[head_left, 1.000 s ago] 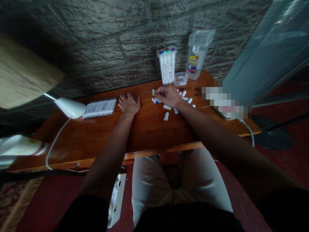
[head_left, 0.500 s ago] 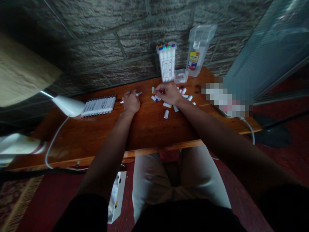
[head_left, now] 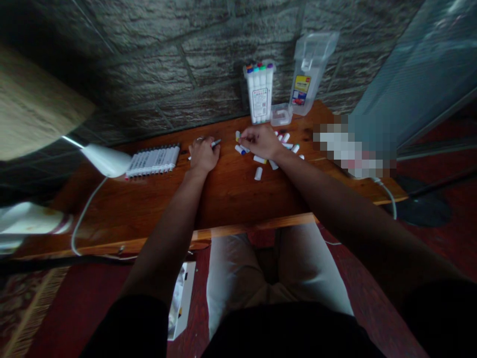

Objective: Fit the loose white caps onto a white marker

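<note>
Left to right: tan shade [head_left: 37,104] on a thin rod, white cone [head_left: 108,161] below it, white cable [head_left: 80,219] looping over the front edge. Wooden desk [head_left: 238,199], glossy orange-brown, knots in the grain, set along a rough grey stone wall [head_left: 149,74]. Floor [head_left: 89,308] is red; fringed rug [head_left: 37,308] far left, open white box [head_left: 182,303] below the desk.

Row of white markers [head_left: 152,161] laid side by side, then left hand [head_left: 204,155] curled around one marker [head_left: 215,142], grey end out to the right. Right hand [head_left: 261,141] low over loose white caps [head_left: 258,173], fingers bunched beside a yellow-edged one; can't tell if it grips anything. Behind: filled marker case [head_left: 260,94], small clear lid [head_left: 281,114], tall clear case [head_left: 309,69]. Far right: blue-grey panel [head_left: 402,89], pixelated patch on the desk.

Labels: dark print along the row's barrels, illegible. Filled case: black-outlined panel, coloured dots, tiny text. Tall case: yellow-over-blue sticker, red at the bottom; brand unreadable.
</note>
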`<state>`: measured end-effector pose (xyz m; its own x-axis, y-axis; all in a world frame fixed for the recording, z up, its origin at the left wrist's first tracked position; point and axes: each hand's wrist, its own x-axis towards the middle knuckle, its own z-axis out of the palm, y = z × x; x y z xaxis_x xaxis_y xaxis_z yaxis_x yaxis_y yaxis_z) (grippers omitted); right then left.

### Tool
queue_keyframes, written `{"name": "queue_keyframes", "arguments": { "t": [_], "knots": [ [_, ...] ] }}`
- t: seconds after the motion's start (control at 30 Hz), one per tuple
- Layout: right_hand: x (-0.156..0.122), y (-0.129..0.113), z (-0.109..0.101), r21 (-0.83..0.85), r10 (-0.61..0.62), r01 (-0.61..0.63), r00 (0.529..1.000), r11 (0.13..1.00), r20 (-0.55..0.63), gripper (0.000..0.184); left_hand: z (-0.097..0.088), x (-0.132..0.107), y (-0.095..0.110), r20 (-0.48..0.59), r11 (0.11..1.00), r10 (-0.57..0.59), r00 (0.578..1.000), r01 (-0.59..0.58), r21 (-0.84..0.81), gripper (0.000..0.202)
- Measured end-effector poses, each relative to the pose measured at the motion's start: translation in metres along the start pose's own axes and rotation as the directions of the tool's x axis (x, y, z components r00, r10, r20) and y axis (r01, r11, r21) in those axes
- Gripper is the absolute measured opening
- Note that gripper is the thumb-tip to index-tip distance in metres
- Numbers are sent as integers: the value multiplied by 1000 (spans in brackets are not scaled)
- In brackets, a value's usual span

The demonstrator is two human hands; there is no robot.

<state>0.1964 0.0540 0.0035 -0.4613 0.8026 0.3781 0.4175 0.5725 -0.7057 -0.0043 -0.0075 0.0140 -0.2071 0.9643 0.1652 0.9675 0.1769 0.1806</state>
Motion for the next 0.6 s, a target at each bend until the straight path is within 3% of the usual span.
{"name": "queue_keyframes", "arguments": {
  "t": [0.17, 0.27, 0.37, 0.6],
  "knots": [
    [-1, -5, -4, -56, -17, 17, 1000, 998, 11, 15, -3, -5, 5, -22, 1000, -14, 1000, 14, -11, 51],
    [-3, -13, -10, -130, -85, 74, 993, 989, -78, 17, -3, -11, 4, -62, 997, -71, 996, 71, -5, 51],
    [-7, -21, -16, -173, -126, 94, 976, 980, -180, 30, -1, -17, 3, -49, 996, -90, 995, 90, -7, 49],
    [-13, -17, -22, -215, -87, 30, 962, 976, -260, 52, -1, -20, 14, -86, 999, -43, 995, 39, -38, 42]
  ]
}}
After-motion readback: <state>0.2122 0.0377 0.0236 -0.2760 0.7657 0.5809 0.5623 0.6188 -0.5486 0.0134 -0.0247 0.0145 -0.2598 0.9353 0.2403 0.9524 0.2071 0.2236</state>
